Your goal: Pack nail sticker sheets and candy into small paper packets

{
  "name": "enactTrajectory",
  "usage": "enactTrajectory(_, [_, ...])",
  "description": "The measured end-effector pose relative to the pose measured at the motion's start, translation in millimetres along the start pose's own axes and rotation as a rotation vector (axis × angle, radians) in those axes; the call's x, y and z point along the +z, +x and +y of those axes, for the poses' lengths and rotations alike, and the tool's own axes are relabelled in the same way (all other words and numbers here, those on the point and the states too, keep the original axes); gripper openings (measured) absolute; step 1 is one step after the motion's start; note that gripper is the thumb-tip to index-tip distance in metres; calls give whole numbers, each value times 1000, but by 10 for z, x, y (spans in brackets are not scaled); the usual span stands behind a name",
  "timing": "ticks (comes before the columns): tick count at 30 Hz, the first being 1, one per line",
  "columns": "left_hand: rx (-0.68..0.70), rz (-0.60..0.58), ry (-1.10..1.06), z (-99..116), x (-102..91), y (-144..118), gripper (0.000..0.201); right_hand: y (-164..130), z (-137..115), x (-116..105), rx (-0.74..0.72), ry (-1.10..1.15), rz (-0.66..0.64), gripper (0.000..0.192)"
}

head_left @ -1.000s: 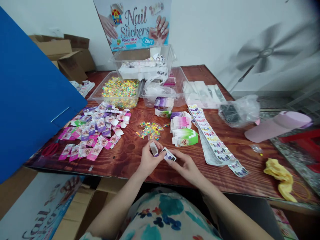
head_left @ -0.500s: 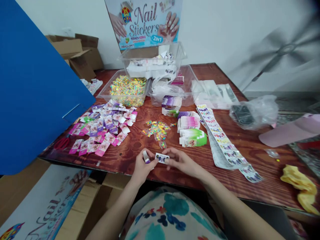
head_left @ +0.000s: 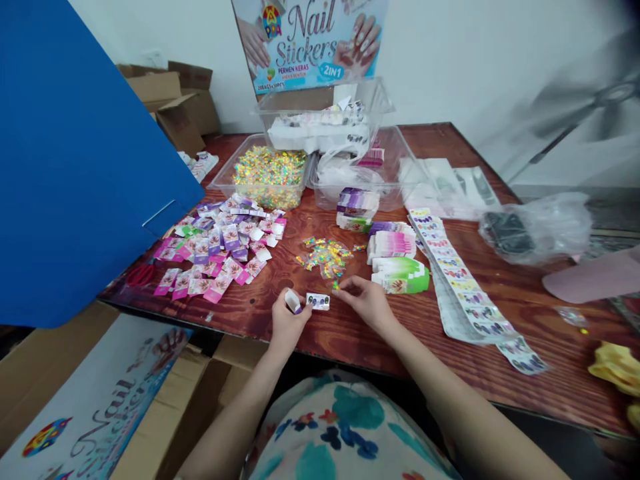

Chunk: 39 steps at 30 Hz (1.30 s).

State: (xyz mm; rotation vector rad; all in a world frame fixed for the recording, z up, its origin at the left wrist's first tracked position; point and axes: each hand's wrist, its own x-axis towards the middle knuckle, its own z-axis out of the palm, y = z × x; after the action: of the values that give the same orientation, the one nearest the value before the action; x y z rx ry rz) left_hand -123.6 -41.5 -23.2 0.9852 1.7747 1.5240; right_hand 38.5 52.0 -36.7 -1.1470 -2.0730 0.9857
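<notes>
One sticker strip (head_left: 318,302) juts from the left hand (head_left: 290,323), which is curled round a white-and-purple box (head_left: 293,301), so the strip lies between the two hands. Thumb and fingers nearly together, the right hand (head_left: 367,303) pinches a tiny yellow-green packet (head_left: 335,285) just beyond the strip, near the pile of shiny packets (head_left: 326,257).

The one camera rides on the head of the person (head_left: 330,427) I'm watching, above the near edge of the worktop (head_left: 253,317), and faces forward and down across it. It's near enough that the left hand (head_left: 289,325) and right hand (head_left: 369,304) sit slightly below mid-view over the worktop, yet wide enough to catch the wall (head_left: 450,60) beyond it and a printed carton (head_left: 100,400) below its front edge.
</notes>
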Motion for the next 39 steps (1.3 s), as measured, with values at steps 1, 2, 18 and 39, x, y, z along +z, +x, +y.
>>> enactTrajectory(1, [-4, -7, -8, 7, 11, -3, 22, -38, -30, -16, -31, 97, -19, 24])
enactTrajectory(2, [-9, -19, -24, 16, 25, -9, 22, -78, -66, -28, -71, 183, -33, 26])
enactTrajectory(18, [-111, -157, -371, 117, 207, -165, 33, -350, -247, -148, -293, 129, 103, 21])
enactTrajectory(39, [80, -135, 362, 108, 211, -137, 37, -317, -392, -352, -40, 505, 31, 24])
